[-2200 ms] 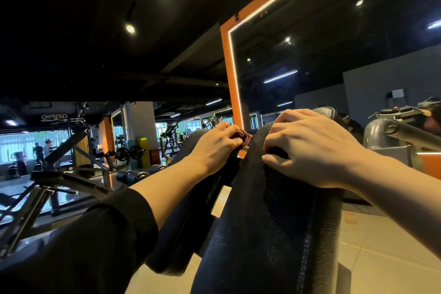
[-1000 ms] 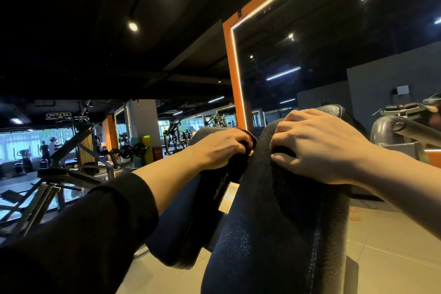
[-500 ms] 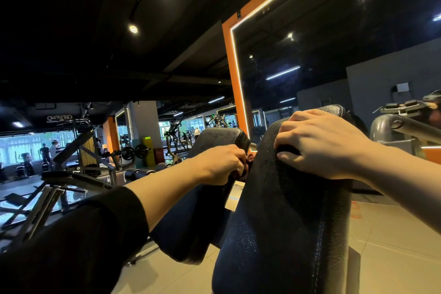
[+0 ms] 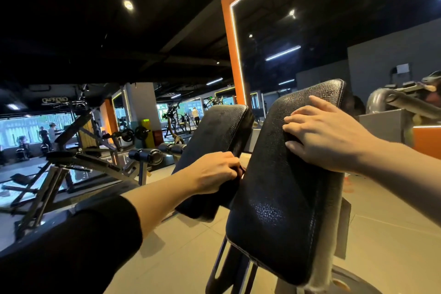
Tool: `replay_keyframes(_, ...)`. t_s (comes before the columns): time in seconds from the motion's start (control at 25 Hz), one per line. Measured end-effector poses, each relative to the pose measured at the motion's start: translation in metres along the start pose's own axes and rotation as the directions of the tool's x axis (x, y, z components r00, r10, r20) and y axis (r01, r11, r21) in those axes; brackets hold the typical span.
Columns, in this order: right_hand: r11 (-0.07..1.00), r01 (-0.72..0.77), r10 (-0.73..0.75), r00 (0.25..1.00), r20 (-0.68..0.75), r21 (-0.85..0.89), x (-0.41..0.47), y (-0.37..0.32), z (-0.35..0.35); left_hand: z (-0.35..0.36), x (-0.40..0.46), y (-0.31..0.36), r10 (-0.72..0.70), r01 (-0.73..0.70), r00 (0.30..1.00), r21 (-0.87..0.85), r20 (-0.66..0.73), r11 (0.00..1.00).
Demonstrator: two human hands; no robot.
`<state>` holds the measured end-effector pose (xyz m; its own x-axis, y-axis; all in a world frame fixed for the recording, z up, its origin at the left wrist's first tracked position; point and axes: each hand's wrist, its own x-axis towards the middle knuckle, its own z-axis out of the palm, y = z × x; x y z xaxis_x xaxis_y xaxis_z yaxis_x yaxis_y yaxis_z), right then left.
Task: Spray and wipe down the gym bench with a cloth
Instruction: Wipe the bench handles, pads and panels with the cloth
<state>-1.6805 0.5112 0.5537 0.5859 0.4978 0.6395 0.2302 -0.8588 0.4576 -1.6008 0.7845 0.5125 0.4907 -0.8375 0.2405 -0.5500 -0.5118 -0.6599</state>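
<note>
The gym bench here is a pair of black padded cushions set side by side on a metal stand, the right pad [image 4: 281, 198] nearer and larger in view, the left pad [image 4: 214, 145] just beyond it at about ten o'clock. Both have cracked, grainy leatherette with a dull sheen, stitched seams along the rims and rounded corners; the right pad's lower edge shows pale worn backing. A narrow gap runs between the two pads, and their long axes climb from six o'clock toward twelve, top ends tilted away from the camera and leaning slightly to one o'clock. The left hand [image 4: 212, 174], with a black sleeve pushed up the forearm, is curled in that gap at the left pad's inner edge, its fingers clenched on a small dark reddish bit of cloth [image 4: 241, 172], mostly hidden. The right hand [image 4: 327, 136] lies on the upper face of the right pad, fingers bent and spread, pressing the surface and holding nothing. Open tiled floor [image 4: 386, 246] spreads at four o'clock and beneath the stand. At nine o'clock stands a steel weight rack [image 4: 71, 167], well apart, and an orange-framed mirror [image 4: 232, 55] rises at twelve o'clock behind the pads.
</note>
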Motion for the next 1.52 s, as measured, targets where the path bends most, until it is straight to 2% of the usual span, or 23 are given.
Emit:
replay_keyframes(0.08, 0.999, -0.03, 0.029, 0.999, 0.027, 0.027, -0.004, -0.005, 0.0, -0.004, 0.012, -0.002, -0.126, 0.126, 0.979, -0.014, -0.163, 0.992)
replay_keyframes(0.16, 0.998, -0.048, 0.047, 0.999, 0.019, 0.046, -0.002, -0.003, 0.001, -0.002, 0.019, 0.004, -0.197, 0.189, 0.954, -0.055, -0.226, 0.98)
replay_keyframes(0.2, 0.997, -0.047, 0.047, 0.999, 0.006, 0.056, -0.002, -0.003, 0.002, 0.003, 0.014, 0.008, -0.154, 0.148, 0.969, -0.046, -0.192, 0.988)
replay_keyframes(0.32, 0.996, -0.056, 0.059, 0.997, -0.041, 0.068, -0.004, -0.004, 0.008, 0.008, -0.017, 0.01, -0.009, 0.012, 0.998, -0.056, 0.062, 0.998)
replay_keyframes(0.4, 0.997, -0.059, 0.062, 0.996, -0.064, 0.048, -0.005, -0.005, 0.01, -0.001, -0.021, 0.003, 0.017, -0.016, 0.998, -0.027, 0.053, 1.0)
replay_keyframes(0.52, 0.997, -0.052, 0.057, 0.995, -0.082, 0.06, -0.006, -0.004, 0.008, -0.007, -0.011, 0.012, -0.103, 0.101, 0.992, -0.029, -0.077, 0.994)
replay_keyframes(0.56, 0.997, -0.045, 0.051, 0.995, -0.091, 0.066, -0.006, -0.003, 0.008, -0.004, -0.015, 0.019, -0.106, 0.103, 0.992, -0.034, -0.071, 0.994)
replay_keyframes(0.72, 0.997, -0.051, 0.058, 0.991, -0.117, 0.066, -0.006, -0.003, 0.017, 0.01, -0.07, 0.032, 0.074, -0.048, 0.979, -0.138, 0.188, 0.989)
replay_keyframes(0.8, 0.996, -0.052, 0.061, 0.991, -0.118, 0.074, -0.006, -0.005, 0.019, 0.007, -0.075, 0.028, 0.138, -0.118, 0.967, -0.104, 0.216, 0.988)
replay_keyframes(0.88, 0.995, -0.061, 0.07, 0.991, -0.113, 0.076, -0.007, -0.005, 0.012, -0.001, -0.051, 0.019, 0.099, -0.094, 0.981, -0.036, 0.164, 0.995)
replay_keyframes(1.0, 0.993, -0.046, 0.057, 0.993, -0.099, 0.108, -0.009, -0.005, 0.009, -0.009, -0.013, 0.005, -0.115, 0.114, 0.99, -0.017, -0.077, 0.993)
replay_keyframes(1.04, 0.993, -0.039, 0.052, 0.992, -0.113, 0.113, -0.009, -0.005, 0.01, -0.007, -0.011, 0.008, -0.117, 0.117, 0.99, -0.012, -0.074, 0.993)
replay_keyframes(1.16, 0.992, -0.04, 0.059, 0.986, -0.158, 0.123, -0.009, -0.004, 0.016, 0.005, -0.033, 0.027, 0.065, -0.062, 0.985, -0.02, 0.158, 0.998)
replay_keyframes(1.24, 0.99, -0.055, 0.075, 0.985, -0.158, 0.129, -0.009, -0.003, 0.02, -0.001, -0.036, 0.018, 0.161, -0.161, 0.959, -0.019, 0.233, 0.987)
replay_keyframes(1.32, 0.99, -0.058, 0.076, 0.987, -0.144, 0.127, -0.008, -0.004, 0.021, -0.011, -0.013, -0.003, 0.143, -0.149, 0.978, 0.026, 0.149, 0.989)
replay_keyframes(1.4, 0.99, -0.049, 0.07, 0.985, -0.159, 0.132, -0.008, -0.003, 0.019, -0.019, 0.02, -0.021, -0.057, 0.058, 0.998, 0.033, -0.024, 0.998)
replay_keyframes(1.44, 0.99, -0.038, 0.06, 0.984, -0.167, 0.134, -0.008, -0.002, 0.019, -0.019, 0.031, -0.022, -0.159, 0.162, 0.983, 0.021, -0.093, 0.987)
replay_keyframes(1.48, 0.99, -0.034, 0.057, 0.985, -0.163, 0.137, -0.008, -0.002, 0.019, -0.013, 0.036, -0.019, -0.207, 0.21, 0.97, 0.004, -0.13, 0.978)
replay_keyframes(1.52, 0.99, -0.035, 0.058, 0.985, -0.164, 0.138, -0.008, -0.002, 0.02, -0.006, 0.033, -0.013, -0.182, 0.182, 0.975, -0.015, -0.124, 0.983)
